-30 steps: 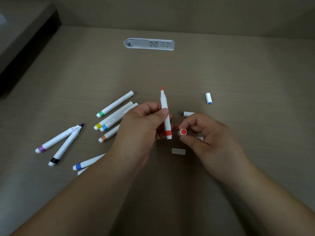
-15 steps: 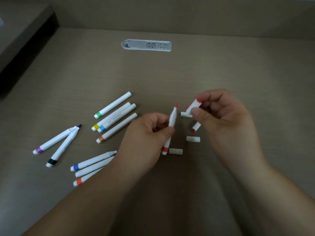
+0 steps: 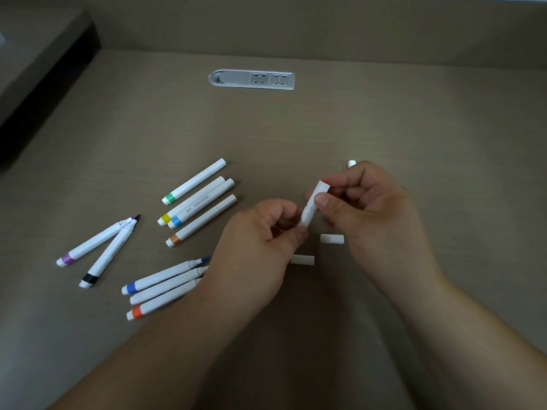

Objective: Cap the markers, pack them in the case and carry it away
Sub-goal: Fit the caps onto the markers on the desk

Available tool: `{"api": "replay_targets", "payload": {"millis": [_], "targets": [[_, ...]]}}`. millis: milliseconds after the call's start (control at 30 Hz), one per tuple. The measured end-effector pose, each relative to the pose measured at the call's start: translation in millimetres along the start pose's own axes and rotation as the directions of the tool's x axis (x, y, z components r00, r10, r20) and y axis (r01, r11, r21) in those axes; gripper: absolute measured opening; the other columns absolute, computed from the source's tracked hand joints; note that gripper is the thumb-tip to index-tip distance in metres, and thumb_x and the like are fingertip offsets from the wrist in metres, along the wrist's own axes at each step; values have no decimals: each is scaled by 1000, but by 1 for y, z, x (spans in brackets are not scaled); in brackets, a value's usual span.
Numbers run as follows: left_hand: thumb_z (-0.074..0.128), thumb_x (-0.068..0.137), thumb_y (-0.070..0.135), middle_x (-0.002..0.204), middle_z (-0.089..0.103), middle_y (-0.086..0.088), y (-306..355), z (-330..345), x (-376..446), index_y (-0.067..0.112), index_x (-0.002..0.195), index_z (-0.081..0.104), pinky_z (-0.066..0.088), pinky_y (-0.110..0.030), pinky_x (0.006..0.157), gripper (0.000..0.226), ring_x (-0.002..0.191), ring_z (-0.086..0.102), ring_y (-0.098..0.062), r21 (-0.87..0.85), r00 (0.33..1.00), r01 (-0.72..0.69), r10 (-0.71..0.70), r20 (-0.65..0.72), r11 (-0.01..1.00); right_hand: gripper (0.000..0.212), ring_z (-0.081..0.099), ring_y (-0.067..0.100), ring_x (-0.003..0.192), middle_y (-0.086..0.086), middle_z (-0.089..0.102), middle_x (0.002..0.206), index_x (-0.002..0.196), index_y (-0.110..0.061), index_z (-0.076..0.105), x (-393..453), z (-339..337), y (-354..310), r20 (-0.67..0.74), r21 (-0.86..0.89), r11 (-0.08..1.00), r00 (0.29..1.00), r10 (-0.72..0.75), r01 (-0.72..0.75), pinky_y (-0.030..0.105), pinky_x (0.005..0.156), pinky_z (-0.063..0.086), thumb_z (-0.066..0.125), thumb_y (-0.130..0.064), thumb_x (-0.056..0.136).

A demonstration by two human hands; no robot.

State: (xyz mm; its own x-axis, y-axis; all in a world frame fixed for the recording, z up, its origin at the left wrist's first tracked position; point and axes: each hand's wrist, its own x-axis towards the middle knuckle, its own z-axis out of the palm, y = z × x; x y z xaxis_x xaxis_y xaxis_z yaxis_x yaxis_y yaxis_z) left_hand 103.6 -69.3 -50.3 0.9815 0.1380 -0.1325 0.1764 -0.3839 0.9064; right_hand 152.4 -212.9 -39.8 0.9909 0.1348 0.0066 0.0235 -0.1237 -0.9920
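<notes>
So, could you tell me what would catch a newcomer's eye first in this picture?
Probably the two hands at the centre: the right hand pinches a white cap onto the marker that the left hand grips. Next, the markers scattered on the table to the left, four capped ones lying together and others still uncapped, such as the purple-tipped marker. A silver socket strip sits further back.

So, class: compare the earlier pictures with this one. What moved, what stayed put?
The right hand lifted the red cap from desk level onto the red marker in the left hand; its tip, bare before, is now covered. The other markers and loose caps stayed put.
</notes>
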Motion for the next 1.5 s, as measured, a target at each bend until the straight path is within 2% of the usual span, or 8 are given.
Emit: {"api": "replay_targets", "payload": {"millis": [200, 400, 533, 700, 833, 967, 1267, 1500], "targets": [[66, 90, 22, 78, 66, 19, 1, 2, -5, 42, 82, 61, 47, -9, 64, 22, 80, 61, 8, 81, 1000, -7, 8, -9, 997, 21, 71, 29, 89, 11, 75, 88, 82, -22, 64, -6, 1, 2, -2, -20, 1000, 1000, -3, 3, 46, 83, 57, 73, -4, 84], [67, 89, 26, 80, 66, 20, -3, 4, -7, 42, 85, 62, 47, -10, 65, 17, 80, 61, 10, 128, 999, 32, -27, -34, 991, 21, 71, 19, 83, 4, 74, 84, 86, -24, 65, -2, -1, 1, 51, -54, 999, 999, 12, -10, 20, 70, 55, 73, -4, 85], [67, 89, 30, 81, 66, 16, -4, -4, 0, 37, 91, 65, 49, -20, 69, 8, 76, 62, 2, 255, 994, 67, -41, -105, 965, 20, 69, 20, 85, 1, 74, 89, 98, -22, 66, 2, -5, 5, 17, -37, 998, 999, 49, -48, 21, 66, 54, 71, -7, 87], [62, 91, 31, 82, 65, 5, -3, -10, 20, 25, 93, 67, 51, -32, 71, 8, 75, 59, -9, 557, 989, 119, -51, -136, 822, 15, 62, 5, 71, -5, 69, 79, 97, -22, 68, 0, -13, 9, -46, -44, 995, 995, 84, -86, 16, 66, 51, 72, -12, 86], [53, 97, 34, 99, 64, -2, 3, -2, 36, 20, 114, 63, 51, -33, 82, 23, 91, 61, -18, 776, 973, 149, -230, -6, 613, 14, 63, 11, 73, 1, 71, 82, 93, -23, 69, -4, -13, 13, -47, -43, 995, 995, 91, -93, 26, 72, 54, 72, -11, 86], [54, 97, 38, 103, 60, -4, 6, 6, 52, 17, 118, 59, 51, -35, 82, 30, 93, 60, -20, 841, 940, 137, -337, 57, 524, 13, 62, 7, 72, -1, 70, 81, 90, -23, 69, -5, -11, 15, -46, -53, 994, 995, 90, -93, 16, 67, 52, 72, -11, 86], [57, 93, 40, 94, 62, 1, -5, -26, 21, 19, 95, 64, 48, -32, 78, 22, 88, 59, -15, 726, 995, 91, -29, -97, 682, 9, 58, 2, 63, -6, 70, 76, 85, -23, 71, -6, -1, 11, -53, -144, 985, 995, 89, -95, 11, 58, 46, 71, -14, 87], [69, 86, 34, 97, 67, 2, -21, -98, 7, 22, 106, 69, 46, -28, 79, 23, 87, 62, -18, 643, 960, 185, 2, -279, 743, 9, 59, -2, 63, -7, 70, 75, 83, -22, 72, -5, 40, -2, 13, -189, 980, 998, 60, -56, 7, 57, 44, 71, -14, 87]]}}
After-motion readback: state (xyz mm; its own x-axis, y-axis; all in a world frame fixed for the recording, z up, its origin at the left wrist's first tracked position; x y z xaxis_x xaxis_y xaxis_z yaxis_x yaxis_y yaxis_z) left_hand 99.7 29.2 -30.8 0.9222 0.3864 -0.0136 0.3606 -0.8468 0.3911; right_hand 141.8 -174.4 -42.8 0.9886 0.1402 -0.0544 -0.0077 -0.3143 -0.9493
